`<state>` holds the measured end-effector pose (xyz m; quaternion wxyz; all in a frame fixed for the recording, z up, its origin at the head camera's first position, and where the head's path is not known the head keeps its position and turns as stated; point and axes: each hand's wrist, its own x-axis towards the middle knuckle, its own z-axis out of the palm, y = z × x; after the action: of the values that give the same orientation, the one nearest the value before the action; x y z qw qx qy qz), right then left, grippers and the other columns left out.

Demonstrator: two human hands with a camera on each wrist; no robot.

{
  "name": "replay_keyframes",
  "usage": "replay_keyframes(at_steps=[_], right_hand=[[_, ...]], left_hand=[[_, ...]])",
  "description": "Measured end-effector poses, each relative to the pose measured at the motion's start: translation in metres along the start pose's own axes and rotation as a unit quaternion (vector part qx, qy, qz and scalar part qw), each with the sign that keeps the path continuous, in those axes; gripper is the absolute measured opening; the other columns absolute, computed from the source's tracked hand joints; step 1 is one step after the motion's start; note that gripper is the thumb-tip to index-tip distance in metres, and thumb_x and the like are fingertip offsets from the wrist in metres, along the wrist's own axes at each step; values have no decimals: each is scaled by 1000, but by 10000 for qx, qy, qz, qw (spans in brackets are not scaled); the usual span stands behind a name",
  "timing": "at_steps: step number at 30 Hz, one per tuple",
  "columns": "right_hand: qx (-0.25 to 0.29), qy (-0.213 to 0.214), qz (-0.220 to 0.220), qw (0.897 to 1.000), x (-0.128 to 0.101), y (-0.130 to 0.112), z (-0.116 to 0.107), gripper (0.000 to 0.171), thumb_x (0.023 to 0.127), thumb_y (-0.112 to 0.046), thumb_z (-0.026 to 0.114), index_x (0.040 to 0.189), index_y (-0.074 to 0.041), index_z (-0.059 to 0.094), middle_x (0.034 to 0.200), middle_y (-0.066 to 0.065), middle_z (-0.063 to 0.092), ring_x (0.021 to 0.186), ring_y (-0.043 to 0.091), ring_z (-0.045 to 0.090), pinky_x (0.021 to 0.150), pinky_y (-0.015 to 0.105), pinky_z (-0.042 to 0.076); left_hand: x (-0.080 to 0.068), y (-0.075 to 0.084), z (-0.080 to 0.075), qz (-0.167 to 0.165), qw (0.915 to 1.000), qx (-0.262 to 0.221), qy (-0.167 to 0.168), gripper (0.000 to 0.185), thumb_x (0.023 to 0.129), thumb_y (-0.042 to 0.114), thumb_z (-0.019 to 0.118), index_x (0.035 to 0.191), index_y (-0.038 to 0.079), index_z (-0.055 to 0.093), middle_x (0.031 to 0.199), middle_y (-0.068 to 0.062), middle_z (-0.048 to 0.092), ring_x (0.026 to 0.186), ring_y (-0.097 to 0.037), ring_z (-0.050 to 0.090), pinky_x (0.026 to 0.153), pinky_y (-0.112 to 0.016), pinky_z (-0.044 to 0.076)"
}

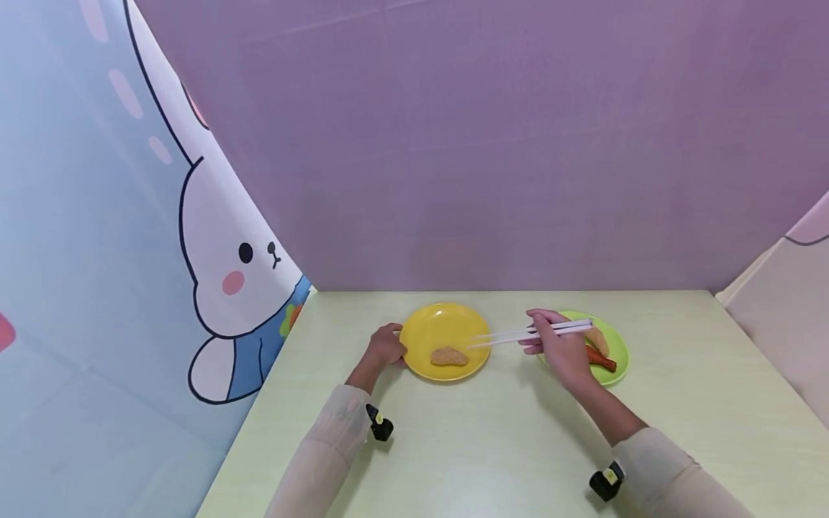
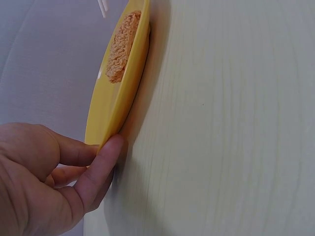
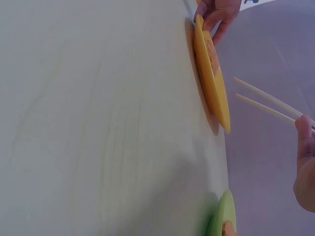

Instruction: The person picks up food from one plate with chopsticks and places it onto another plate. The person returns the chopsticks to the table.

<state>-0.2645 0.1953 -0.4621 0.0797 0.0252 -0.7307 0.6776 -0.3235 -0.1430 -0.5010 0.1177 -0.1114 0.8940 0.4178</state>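
2 chopsticks are overhanging the gap between the yellow plate and green plate; the table is lying free along its right edge.

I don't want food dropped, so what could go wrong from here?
The chopsticks hold nothing between their tips, so the brown piece might slip when pinched. The left hand grips the rim of the yellow plate, so a tug could tilt it. In the head view, the right hand overlaps the green plate; dropping low, it might bump it.
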Motion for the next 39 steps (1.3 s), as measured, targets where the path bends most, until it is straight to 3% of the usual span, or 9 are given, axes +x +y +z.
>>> replay_keyframes(at_steps=[3, 10, 14, 18, 25, 31, 39], right_hand=[[163, 30, -46, 9999, 1, -2, -8, 42, 104, -29, 57, 128, 4, 62, 88, -4, 70, 72, 11, 76, 63, 33, 64], [717, 310, 69, 9969, 6, -6, -29, 21, 102, -28, 61, 114, -14, 71, 83, -5, 73, 69, 12, 76, 60, 30, 63], [872, 450, 168, 9950, 7, -8, -41, 17, 101, -28, 62, 110, -18, 72, 79, -3, 75, 65, 15, 76, 56, 28, 62], [779, 635, 157, 9948, 8, -9, -53, 17, 101, -30, 62, 109, -19, 73, 77, -4, 76, 63, 17, 76, 52, 27, 61], [1133, 814, 104, 9902, 10, -7, -75, 14, 101, -23, 63, 107, -18, 75, 80, -3, 72, 64, 16, 76, 57, 30, 62], [1076, 1056, 124, 9885, 8, -7, -90, 15, 101, -24, 63, 108, -16, 74, 79, -2, 71, 61, 13, 74, 57, 30, 62], [1110, 1221, 135, 9862, 5, -6, -108, 14, 101, -23, 62, 106, -18, 75, 78, -2, 71, 59, 12, 74, 56, 29, 61]], left_hand=[[-1, 2, -1, -55, 10000, -41, -13, 65, 85, -7, 63, 147, 5, 50, 105, -17, 71, 63, -15, 70, 59, -27, 62], [2, 1, -1, -151, 9999, -36, -43, 65, 85, -6, 64, 148, 6, 50, 106, -17, 71, 62, -15, 70, 59, -27, 62], [2, -1, 1, -111, 9999, -48, -51, 66, 85, -7, 65, 147, 6, 50, 108, -17, 71, 63, -15, 70, 58, -27, 62], [-1, 0, -1, -71, 10000, -46, -21, 66, 84, -7, 64, 147, 5, 50, 109, -18, 71, 63, -15, 70, 59, -27, 62], [-3, 0, -2, 25, 10000, -43, -4, 65, 84, -6, 64, 147, 5, 51, 107, -17, 72, 63, -14, 68, 61, -27, 62], [-3, -2, 0, 136, 9998, 170, 22, 64, 84, -4, 65, 146, 5, 51, 107, -16, 72, 64, -13, 69, 63, -26, 61], [-2, 0, -3, 14, 10000, 26, -19, 65, 84, -5, 64, 147, 5, 50, 114, -18, 69, 62, -13, 68, 60, -26, 61]])
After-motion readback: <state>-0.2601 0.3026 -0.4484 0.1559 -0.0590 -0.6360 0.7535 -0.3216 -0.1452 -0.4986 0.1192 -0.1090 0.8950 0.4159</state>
